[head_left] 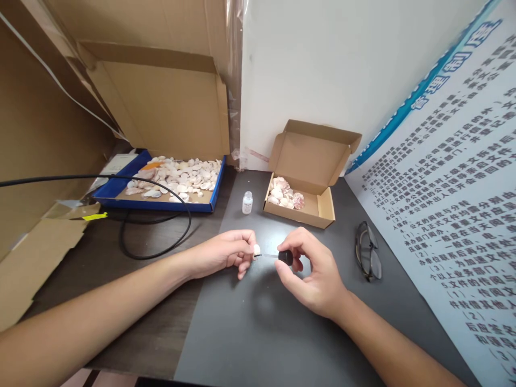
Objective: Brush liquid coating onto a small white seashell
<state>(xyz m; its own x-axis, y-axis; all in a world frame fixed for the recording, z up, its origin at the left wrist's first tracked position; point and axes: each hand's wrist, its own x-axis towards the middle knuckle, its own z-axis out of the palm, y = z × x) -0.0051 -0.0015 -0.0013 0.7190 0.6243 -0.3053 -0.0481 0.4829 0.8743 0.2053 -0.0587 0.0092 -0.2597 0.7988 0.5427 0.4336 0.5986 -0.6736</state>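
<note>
Between the thumb and fingers of my left hand (229, 251) is a small white shell (257, 250). My right hand (316, 269) pinches the black cap of a brush applicator (285, 257). Its thin clear stem points left, and the dark tip is at the shell; whether it touches I cannot tell. Beyond my hands a small clear glass bottle (247, 203) with a white label stands upright, its cap off. An open brown cardboard box (300, 217) behind my right hand holds several shells (284, 193).
A blue-edged cardboard box (157, 204) full of pale shells (181, 177) lies open at the back left. A black cable (189, 220) loops in front of it. Folded glasses (367, 251) lie at the right, beside a printed poster (451, 177). A white panel (306, 64) stands behind.
</note>
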